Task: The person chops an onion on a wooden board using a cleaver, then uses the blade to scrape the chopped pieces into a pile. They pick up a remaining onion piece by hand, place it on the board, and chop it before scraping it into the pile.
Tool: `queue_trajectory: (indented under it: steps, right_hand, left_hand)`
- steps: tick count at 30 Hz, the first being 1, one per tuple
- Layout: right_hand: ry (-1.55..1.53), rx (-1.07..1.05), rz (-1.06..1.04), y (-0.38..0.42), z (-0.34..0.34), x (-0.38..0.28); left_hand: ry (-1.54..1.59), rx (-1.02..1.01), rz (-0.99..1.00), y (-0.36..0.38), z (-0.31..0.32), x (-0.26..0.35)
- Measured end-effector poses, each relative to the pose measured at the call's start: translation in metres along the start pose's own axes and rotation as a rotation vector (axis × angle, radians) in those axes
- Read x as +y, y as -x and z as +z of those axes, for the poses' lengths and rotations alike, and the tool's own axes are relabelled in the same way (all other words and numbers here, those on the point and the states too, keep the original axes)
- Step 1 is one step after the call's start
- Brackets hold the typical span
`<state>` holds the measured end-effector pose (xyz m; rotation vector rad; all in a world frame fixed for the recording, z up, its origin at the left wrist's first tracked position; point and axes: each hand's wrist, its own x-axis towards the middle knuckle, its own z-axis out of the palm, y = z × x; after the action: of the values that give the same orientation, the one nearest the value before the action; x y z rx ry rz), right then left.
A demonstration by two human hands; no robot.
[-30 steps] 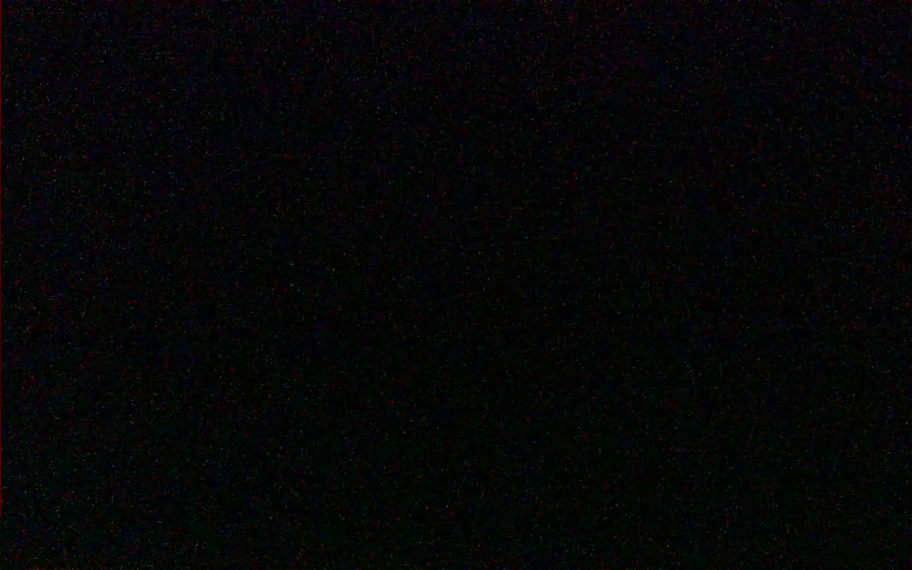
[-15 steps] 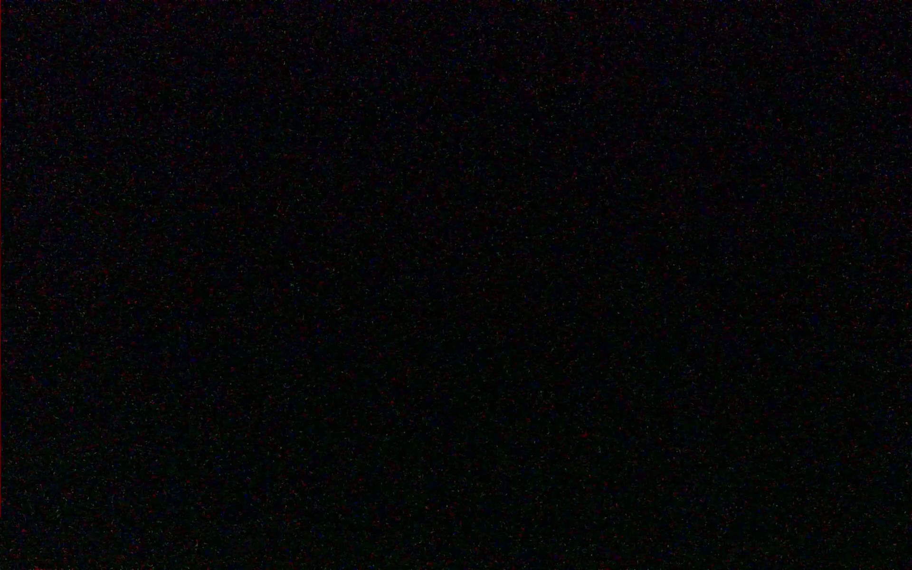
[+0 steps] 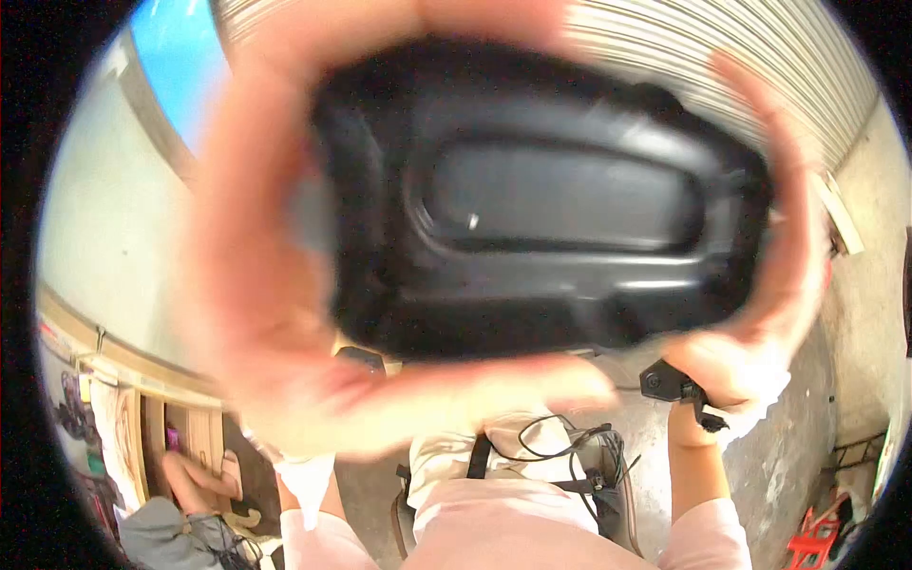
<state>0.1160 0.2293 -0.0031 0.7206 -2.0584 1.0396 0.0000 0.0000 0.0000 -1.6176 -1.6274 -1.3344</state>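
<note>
Hands [image 3: 256, 313]: two, both on the cover
Black cover [image 3: 541, 199]: one
Wrist device [image 3: 676, 388]: one
Red stool [image 3: 815, 538]: one

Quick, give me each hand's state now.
Left hand: closed around the left end of the black cover.
Right hand: closed around the cover's right end.

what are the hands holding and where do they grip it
A black moulded plastic piece, close to the camera: left hand grips its left end, right hand its right end.
</note>
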Motion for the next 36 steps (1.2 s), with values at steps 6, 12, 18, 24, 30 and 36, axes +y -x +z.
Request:
queue_trajectory:
  steps: [6, 12, 18, 24, 30, 36]
  right_hand:
    - [-0.256, 0.166, 0.630, -0.034, -0.023, 0.127]
    - [-0.230, -0.122, 0.703, -0.021, 0.020, 0.145]
    - [0.012, -0.632, 0.275, -0.038, 0.126, 0.129]
    - [0.229, -0.677, 0.169, -0.046, 0.153, 0.126]
    - [-0.465, -0.501, 0.681, -0.048, 0.137, 0.138]
    - [-1.341, -0.118, 1.323, -0.027, 0.134, 0.140]
  left_hand:
    - [-0.175, 0.156, -0.545, 0.009, -0.028, -0.067]
    - [-0.590, 0.824, -0.856, 0.125, -0.117, -0.052]
    - [-0.768, 0.928, -0.958, 0.198, -0.122, -0.094]
    - [-1.162, 0.745, -1.084, 0.238, -0.116, -0.150]
    - [-1.185, 0.684, -0.937, 0.151, -0.067, -0.107]
    - [-0.311, 0.071, -1.059, 0.087, 0.051, -0.090]
